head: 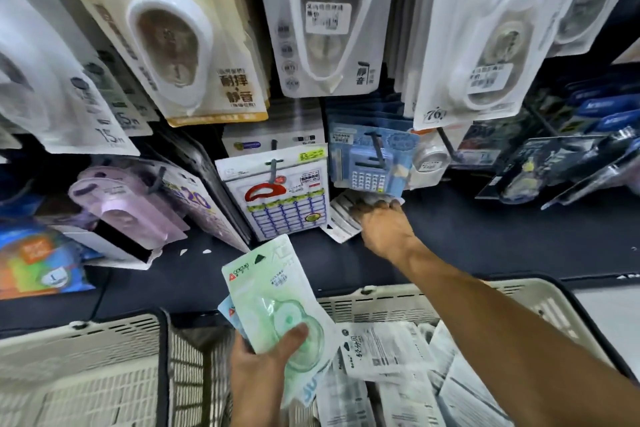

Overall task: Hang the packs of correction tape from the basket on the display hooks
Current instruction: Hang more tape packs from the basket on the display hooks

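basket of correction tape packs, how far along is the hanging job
Partway, it seems. Many packs already hang on the display hooks, though who hung them can't be told. In hand: the left hand grips a green pack with a blue one behind, and the right hand reaches to a white pack under the blue calculator-style pack. Left: the basket holds a pile of white packs.

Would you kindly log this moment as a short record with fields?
left hand: left hand grips green pack with a blue pack behind it
right hand: right hand reaches to blue packs on a hook, fingers on a white pack
basket: basket holds more packs
stage: green pack not yet hung
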Action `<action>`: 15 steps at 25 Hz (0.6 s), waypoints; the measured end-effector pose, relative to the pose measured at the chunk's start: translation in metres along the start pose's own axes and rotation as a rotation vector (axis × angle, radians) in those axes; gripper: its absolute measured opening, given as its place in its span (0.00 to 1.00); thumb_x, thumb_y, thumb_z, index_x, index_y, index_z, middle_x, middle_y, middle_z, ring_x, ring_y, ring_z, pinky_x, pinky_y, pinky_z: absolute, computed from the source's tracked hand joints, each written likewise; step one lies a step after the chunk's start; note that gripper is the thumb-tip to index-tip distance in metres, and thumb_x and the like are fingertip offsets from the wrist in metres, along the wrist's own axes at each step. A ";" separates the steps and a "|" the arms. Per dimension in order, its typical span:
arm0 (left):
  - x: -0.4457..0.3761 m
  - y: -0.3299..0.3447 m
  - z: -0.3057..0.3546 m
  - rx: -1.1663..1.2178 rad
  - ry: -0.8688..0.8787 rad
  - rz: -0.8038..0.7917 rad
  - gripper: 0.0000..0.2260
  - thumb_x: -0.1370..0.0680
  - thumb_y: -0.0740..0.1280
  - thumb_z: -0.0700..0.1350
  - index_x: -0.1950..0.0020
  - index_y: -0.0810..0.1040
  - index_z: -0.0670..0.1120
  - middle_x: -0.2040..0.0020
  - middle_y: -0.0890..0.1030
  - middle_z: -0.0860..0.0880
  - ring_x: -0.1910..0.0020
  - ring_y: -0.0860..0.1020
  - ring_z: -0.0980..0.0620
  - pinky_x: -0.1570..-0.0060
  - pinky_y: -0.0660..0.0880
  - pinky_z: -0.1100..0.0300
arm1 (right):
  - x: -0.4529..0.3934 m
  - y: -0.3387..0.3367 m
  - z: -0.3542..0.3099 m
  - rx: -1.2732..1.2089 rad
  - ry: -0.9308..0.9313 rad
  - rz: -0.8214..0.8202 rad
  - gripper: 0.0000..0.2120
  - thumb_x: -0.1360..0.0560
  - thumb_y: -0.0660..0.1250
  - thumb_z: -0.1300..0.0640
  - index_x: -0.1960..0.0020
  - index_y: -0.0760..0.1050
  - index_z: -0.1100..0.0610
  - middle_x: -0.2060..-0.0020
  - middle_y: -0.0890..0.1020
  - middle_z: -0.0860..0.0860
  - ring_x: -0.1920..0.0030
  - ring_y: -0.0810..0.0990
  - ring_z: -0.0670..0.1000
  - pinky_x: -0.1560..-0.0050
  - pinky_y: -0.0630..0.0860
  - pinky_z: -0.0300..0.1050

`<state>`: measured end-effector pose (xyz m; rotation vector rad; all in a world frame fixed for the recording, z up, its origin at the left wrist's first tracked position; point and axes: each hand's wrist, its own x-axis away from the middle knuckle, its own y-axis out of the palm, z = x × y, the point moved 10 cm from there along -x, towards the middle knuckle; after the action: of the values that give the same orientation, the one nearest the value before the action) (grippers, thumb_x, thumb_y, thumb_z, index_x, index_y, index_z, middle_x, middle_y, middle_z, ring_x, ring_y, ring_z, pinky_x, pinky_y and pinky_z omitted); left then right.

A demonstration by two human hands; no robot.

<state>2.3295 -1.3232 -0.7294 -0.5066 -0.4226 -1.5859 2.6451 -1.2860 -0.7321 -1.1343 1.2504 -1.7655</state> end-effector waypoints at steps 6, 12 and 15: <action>0.051 0.002 0.032 -0.035 0.047 0.031 0.26 0.34 0.80 0.30 0.38 0.81 0.40 0.55 0.84 0.45 0.62 0.79 0.54 0.61 0.75 0.61 | 0.099 -0.038 0.008 -0.185 -0.232 -0.104 0.10 0.15 0.57 0.51 0.52 0.75 0.50 0.47 0.83 0.52 0.42 0.77 0.55 0.40 0.65 0.50; 0.157 0.070 0.120 0.001 0.352 -0.210 0.25 0.34 0.79 0.27 0.40 0.82 0.42 0.55 0.87 0.47 0.61 0.83 0.54 0.68 0.78 0.69 | 0.203 -0.210 0.106 -0.535 -0.274 0.104 0.18 0.17 0.63 0.50 0.61 0.73 0.60 0.71 0.72 0.46 0.69 0.69 0.44 0.65 0.64 0.42; 0.201 0.101 0.206 0.006 0.553 -0.326 0.18 0.33 0.80 0.34 0.50 0.81 0.50 0.62 0.87 0.58 0.64 0.85 0.60 0.68 0.78 0.69 | 0.248 -0.264 0.158 -1.038 -0.165 0.269 0.13 0.19 0.67 0.53 0.56 0.82 0.61 0.66 0.85 0.44 0.66 0.81 0.41 0.68 0.73 0.32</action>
<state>2.4353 -1.3838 -0.4498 0.0234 -0.0871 -1.9522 2.6829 -1.4812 -0.3904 -1.4915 2.1676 -0.7424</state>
